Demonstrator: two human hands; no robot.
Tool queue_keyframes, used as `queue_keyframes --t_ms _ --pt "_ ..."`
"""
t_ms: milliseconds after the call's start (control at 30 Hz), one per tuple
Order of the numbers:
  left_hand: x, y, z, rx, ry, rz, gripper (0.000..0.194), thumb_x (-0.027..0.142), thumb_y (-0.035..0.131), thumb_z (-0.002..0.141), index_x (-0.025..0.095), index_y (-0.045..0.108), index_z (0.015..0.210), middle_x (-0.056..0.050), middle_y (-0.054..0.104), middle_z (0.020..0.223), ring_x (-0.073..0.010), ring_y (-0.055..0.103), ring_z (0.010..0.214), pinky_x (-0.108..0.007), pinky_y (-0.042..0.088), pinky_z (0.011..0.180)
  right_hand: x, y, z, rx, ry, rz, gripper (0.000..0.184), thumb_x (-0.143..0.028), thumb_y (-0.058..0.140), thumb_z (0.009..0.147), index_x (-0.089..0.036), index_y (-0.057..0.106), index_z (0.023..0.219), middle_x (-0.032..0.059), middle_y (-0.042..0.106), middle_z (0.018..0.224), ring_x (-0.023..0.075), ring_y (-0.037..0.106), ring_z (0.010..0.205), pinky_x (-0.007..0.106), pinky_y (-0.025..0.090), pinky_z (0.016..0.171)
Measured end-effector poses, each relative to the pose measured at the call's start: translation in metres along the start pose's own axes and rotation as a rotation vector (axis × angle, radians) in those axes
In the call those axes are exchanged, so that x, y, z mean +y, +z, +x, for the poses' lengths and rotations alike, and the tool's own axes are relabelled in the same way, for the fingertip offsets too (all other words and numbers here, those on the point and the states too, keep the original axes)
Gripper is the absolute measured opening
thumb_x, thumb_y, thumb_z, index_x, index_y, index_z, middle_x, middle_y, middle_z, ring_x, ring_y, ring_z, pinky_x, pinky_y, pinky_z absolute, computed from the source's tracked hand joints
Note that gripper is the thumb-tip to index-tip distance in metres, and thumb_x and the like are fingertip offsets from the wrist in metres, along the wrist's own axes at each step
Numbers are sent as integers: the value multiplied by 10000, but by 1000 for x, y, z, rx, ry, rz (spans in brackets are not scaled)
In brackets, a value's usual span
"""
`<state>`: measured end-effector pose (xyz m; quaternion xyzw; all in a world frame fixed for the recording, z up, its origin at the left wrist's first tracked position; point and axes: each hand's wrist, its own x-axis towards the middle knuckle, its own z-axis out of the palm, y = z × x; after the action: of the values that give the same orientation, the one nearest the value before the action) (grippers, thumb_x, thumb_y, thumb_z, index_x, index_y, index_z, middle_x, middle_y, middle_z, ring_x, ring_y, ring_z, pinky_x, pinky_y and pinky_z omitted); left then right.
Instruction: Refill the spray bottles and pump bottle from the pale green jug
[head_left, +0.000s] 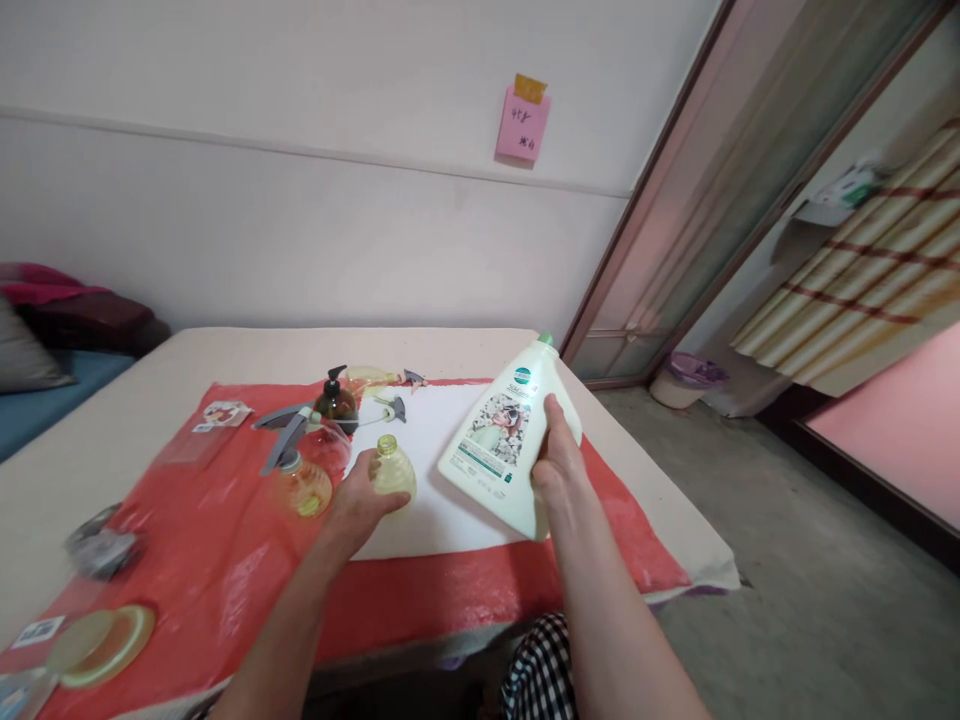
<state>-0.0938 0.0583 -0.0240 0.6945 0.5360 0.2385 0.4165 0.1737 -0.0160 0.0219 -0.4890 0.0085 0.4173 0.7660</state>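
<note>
My right hand [559,455] grips a large pale green laundry detergent bottle [499,430] from its right side. That bottle leans to the right over the white sheet, with its green cap on top. My left hand [367,500] is wrapped round the lower left of a small clear yellowish bottle [390,465] whose threaded neck is uncapped. The small bottle is upright on the white sheet [442,530]. Left of it is a rounded clear bottle [306,485] with a grey cap and a little yellow liquid. A grey trigger sprayer head [289,435] lies just behind that one.
A dark pump bottle [336,400] and a yellowish spray bottle [367,378] are at the back. Red plastic [217,540] covers much of the table. Round lids [105,645] and a crumpled grey bag [105,545] lie at left. A waste bin [679,385] stands on the floor at right.
</note>
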Motion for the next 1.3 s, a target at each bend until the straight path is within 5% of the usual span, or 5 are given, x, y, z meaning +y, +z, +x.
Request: queue_keyframes --t_ms 433,1300 --pt "2 1 2 -16 -39 29 728 281 802 632 157 519 1291 -131 707 1210 -296 683 1097 -351 503 905 -3 2 0 60 60 92 380 -536 689 884 -209 733 1074 52 815 871 259 770 777 458 633 861" --pt "4 4 1 -17 -22 29 701 275 804 624 154 554 1268 -126 729 1172 -288 703 1013 -355 519 846 -1 2 4 127 118 100 429 -564 762 816 -206 744 1051 66 809 828 271 765 749 492 622 874"
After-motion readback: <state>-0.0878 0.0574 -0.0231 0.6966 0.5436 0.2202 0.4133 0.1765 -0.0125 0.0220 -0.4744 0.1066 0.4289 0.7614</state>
